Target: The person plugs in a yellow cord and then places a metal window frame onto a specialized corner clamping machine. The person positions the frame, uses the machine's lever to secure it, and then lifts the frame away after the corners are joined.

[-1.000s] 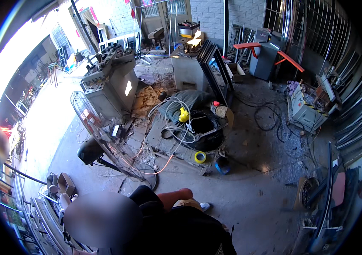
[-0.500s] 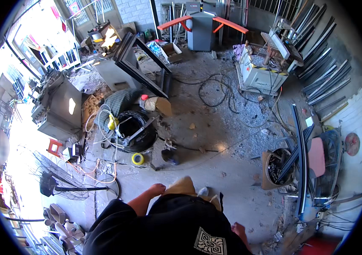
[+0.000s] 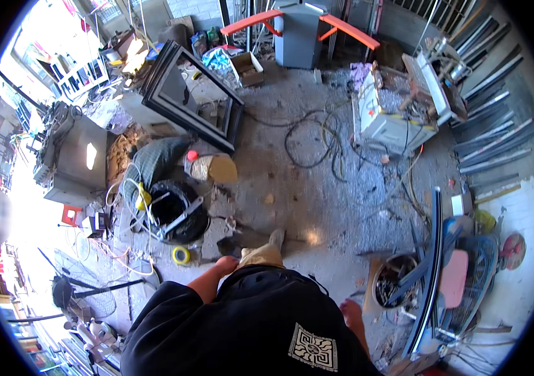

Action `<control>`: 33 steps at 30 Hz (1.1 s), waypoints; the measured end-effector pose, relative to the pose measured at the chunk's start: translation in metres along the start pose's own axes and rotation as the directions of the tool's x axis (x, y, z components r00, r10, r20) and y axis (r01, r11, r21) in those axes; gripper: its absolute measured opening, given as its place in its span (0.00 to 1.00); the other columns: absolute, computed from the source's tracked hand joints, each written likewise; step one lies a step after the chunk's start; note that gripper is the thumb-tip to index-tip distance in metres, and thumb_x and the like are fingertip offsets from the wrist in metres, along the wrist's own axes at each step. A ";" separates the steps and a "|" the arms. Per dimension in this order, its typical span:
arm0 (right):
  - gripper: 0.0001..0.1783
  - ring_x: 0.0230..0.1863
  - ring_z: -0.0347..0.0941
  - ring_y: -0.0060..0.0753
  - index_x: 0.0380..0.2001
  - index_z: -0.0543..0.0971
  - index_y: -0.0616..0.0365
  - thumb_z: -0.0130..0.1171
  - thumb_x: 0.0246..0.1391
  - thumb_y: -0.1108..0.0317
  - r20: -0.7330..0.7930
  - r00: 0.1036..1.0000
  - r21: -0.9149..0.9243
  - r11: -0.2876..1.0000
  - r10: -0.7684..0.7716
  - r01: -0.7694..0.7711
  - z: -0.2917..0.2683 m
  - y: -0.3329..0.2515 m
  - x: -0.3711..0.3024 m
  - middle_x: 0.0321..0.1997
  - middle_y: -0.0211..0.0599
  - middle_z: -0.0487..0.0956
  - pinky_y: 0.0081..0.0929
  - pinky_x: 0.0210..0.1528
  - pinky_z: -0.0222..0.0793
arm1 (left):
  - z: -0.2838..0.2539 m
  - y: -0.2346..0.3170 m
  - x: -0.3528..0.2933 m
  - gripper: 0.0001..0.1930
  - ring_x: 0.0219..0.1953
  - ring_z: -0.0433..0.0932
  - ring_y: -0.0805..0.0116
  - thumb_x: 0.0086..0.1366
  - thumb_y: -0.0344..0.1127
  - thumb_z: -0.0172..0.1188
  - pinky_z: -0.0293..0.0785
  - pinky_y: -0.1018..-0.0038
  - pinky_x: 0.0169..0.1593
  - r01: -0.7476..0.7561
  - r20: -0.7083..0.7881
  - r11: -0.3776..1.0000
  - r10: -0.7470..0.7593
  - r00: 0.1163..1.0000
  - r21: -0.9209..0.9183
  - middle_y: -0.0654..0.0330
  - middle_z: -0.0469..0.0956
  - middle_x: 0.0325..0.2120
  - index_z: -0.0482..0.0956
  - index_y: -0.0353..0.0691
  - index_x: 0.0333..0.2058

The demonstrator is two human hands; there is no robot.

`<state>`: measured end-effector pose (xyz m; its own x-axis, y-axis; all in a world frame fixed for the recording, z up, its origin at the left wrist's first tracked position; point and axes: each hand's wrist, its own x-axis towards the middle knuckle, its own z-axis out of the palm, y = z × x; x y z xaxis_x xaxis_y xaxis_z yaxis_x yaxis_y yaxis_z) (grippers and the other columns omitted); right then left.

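Observation:
My left hand (image 3: 227, 264) hangs beside my tan trouser leg, fingers loosely curled, with nothing seen in it. On my other side, my right hand (image 3: 350, 308) is low with its fingers curled; I see nothing held there either. One foot is forward on the floor. Nearest my left hand are a roll of yellow tape (image 3: 181, 255) and a black tire-like ring (image 3: 199, 227) with a metal bar across it. Near my right hand stands a round bin (image 3: 378, 289) full of dark offcuts.
A dark window frame (image 3: 215, 139) leans ahead left. Black cables (image 3: 289, 153) loop over the floor. A white machine cabinet (image 3: 398, 128) stands ahead right, and a grey machine with orange arms (image 3: 298, 44) farther back. Long dark profiles (image 3: 429, 276) lean at my right; a fan (image 3: 63, 291) is at left.
My view has moved forward, so the tire-like ring, yellow tape and bin sit closer to me. A foot has stepped ahead. Both hands have swung slightly and hold nothing visible.

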<state>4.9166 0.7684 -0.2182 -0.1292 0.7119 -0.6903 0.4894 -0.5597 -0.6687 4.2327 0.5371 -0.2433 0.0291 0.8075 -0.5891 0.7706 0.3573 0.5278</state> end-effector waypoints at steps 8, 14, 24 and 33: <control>0.09 0.36 0.79 0.37 0.37 0.75 0.52 0.50 0.75 0.65 0.326 0.935 -0.446 0.895 0.138 0.023 0.089 -0.266 0.013 0.33 0.39 0.77 0.41 0.34 0.72 | -0.236 0.019 0.152 0.18 0.42 0.90 0.60 0.72 0.42 0.65 0.87 0.61 0.50 0.118 -0.256 0.980 -0.156 0.954 -0.157 0.56 0.92 0.40 0.91 0.43 0.55; 0.11 0.37 0.83 0.39 0.41 0.79 0.53 0.58 0.76 0.58 0.533 0.841 -0.742 0.426 -0.093 0.518 0.033 -0.292 0.152 0.38 0.41 0.84 0.46 0.38 0.78 | -0.304 0.006 0.234 0.21 0.38 0.87 0.69 0.73 0.46 0.63 0.84 0.65 0.47 0.146 -0.257 0.672 -0.462 0.849 -0.726 0.61 0.91 0.37 0.91 0.42 0.56; 0.21 0.23 0.80 0.37 0.16 0.80 0.54 0.60 0.65 0.61 0.200 0.980 -0.514 0.850 -0.014 0.117 0.014 -0.561 0.500 0.18 0.38 0.79 0.42 0.24 0.72 | -0.348 0.057 0.275 0.23 0.47 0.90 0.52 0.76 0.53 0.60 0.84 0.58 0.58 0.330 -0.164 0.622 -0.602 0.782 -0.709 0.51 0.92 0.43 0.93 0.42 0.52; 0.14 0.30 0.83 0.25 0.54 0.84 0.52 0.66 0.77 0.56 0.057 0.998 -0.201 0.980 0.007 0.005 0.157 -0.857 0.641 0.37 0.32 0.88 0.26 0.30 0.79 | -0.399 0.012 0.348 0.25 0.61 0.88 0.49 0.74 0.57 0.62 0.81 0.59 0.64 0.482 0.018 0.609 -0.609 0.793 -0.630 0.48 0.90 0.57 0.93 0.44 0.54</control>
<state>4.2794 1.6381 -0.1313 -0.1751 0.6828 -0.7093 0.6523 -0.4592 -0.6030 3.9980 1.0092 -0.1978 -0.4346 0.4140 -0.7998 0.0819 0.9026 0.4227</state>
